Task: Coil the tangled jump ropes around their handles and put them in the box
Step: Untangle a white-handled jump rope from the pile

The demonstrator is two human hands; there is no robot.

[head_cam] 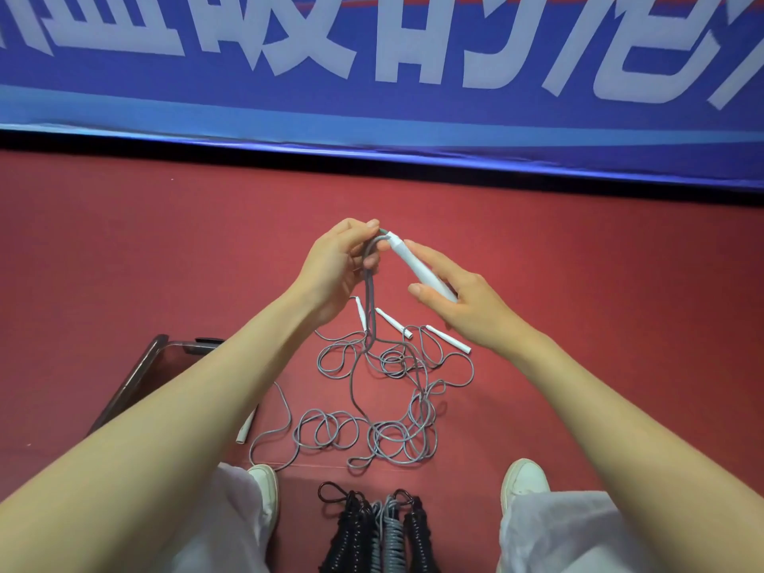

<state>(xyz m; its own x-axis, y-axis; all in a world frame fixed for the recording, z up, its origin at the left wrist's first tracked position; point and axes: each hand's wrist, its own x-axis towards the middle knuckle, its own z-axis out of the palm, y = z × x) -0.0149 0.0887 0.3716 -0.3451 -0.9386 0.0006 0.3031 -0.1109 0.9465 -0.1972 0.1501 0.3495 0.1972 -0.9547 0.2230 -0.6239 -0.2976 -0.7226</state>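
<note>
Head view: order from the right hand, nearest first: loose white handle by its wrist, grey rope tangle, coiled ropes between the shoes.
1. Loose white handle, floor below the right hand.
2. Grey rope tangle, centre floor.
3. Coiled ropes, bottom edge.

A plain red floor (124, 262) lies below the left hand (330, 266). Beyond that hand stands a blue banner with large white characters (372, 97). Two white shoes (523, 481) sit nearer than it.

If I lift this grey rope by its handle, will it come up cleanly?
Probably floppy: the grey rope hangs limp from the left hand. It likely drags other loops, since they overlap on the floor. The white handle in the right hand looks smooth and round, so it may roll if dropped.
</note>
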